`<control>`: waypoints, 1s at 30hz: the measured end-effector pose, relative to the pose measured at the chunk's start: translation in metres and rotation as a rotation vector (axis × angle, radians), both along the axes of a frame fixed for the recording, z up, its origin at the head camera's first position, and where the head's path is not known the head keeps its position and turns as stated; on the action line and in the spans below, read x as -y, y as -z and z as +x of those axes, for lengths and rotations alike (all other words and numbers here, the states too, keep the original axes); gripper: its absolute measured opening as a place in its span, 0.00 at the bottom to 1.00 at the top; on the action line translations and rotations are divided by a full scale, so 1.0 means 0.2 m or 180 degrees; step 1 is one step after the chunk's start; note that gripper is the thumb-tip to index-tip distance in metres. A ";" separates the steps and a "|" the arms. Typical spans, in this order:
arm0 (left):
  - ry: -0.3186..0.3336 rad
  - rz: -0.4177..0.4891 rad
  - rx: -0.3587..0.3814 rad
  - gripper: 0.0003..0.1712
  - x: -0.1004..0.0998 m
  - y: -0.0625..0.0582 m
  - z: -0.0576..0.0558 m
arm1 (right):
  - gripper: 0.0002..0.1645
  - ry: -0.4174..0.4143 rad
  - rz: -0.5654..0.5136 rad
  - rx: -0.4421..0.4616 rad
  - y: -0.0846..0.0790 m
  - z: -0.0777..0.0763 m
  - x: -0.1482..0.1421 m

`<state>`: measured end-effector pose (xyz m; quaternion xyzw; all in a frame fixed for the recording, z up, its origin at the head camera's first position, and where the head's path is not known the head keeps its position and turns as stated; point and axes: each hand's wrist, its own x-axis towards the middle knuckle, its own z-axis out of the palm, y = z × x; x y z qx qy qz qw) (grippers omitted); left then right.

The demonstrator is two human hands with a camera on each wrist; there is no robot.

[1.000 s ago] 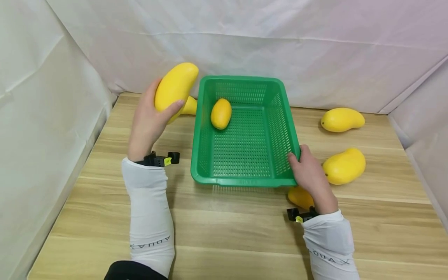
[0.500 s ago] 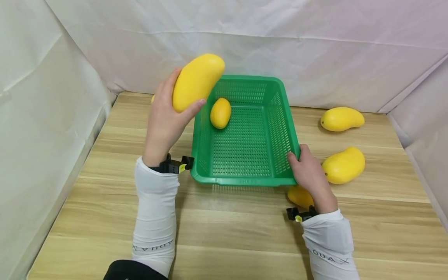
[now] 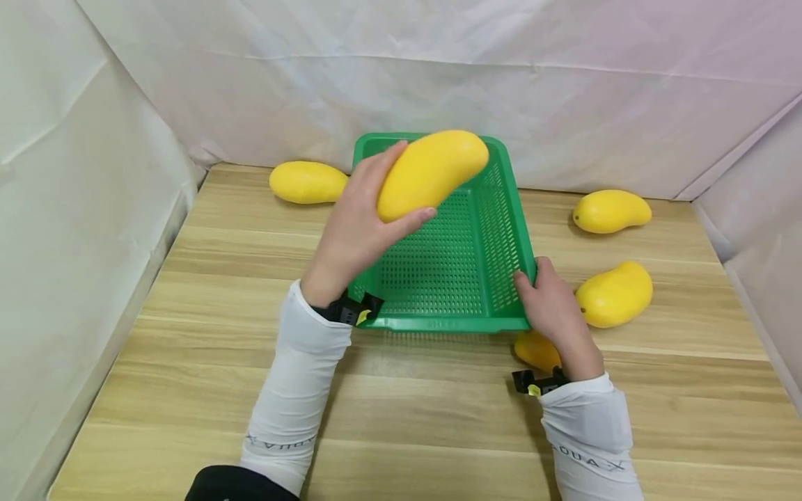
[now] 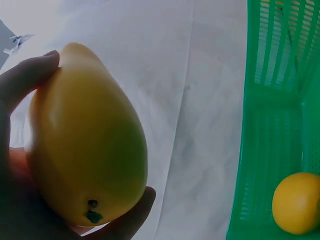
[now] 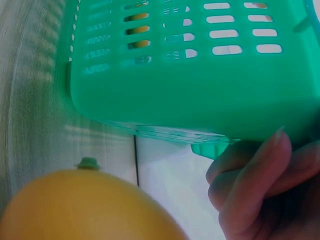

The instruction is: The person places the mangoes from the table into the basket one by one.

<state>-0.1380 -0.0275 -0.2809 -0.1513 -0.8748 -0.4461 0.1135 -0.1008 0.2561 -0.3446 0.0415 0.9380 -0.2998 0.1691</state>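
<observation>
My left hand [image 3: 357, 223] holds a large yellow mango [image 3: 432, 174] above the green basket [image 3: 432, 278], fingers and thumb curled round its sides. The left wrist view shows the fruit's stem end, with a greenish patch on its skin. Inside the basket lies a smaller orange-yellow mango [image 4: 297, 202], which the left hand and its fruit hide in the head view. With thumb inside and fingers outside, my right hand [image 3: 554, 309] grips the basket's right rim near the front corner.
One yellow mango [image 3: 308, 182] lies left of the basket. Two more, a rear mango [image 3: 612, 211] and a nearer mango [image 3: 615, 295], lie to the right. An orange-yellow mango [image 3: 537, 351] sits partly under the right wrist. White cloth walls [image 3: 438, 76] border the wooden table [image 3: 401, 431].
My left hand has carried the large mango rightward, from left of the basket to over it, tilting it flatter. The mango left of the basket now shows fully. The right hand stays put.
</observation>
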 end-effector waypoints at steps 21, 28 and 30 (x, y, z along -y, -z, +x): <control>-0.0079 -0.0192 -0.0022 0.46 0.00 0.06 -0.02 | 0.32 0.0049 -0.0048 0.0082 0.00 0.01 0.02; 0.0054 -0.0316 0.0104 0.47 -0.03 0.09 -0.02 | 0.32 0.0021 -0.0051 0.0102 0.01 0.02 0.03; 0.0040 -0.0311 0.0108 0.47 -0.02 0.10 -0.02 | 0.32 0.0014 -0.0062 0.0084 0.01 0.01 0.04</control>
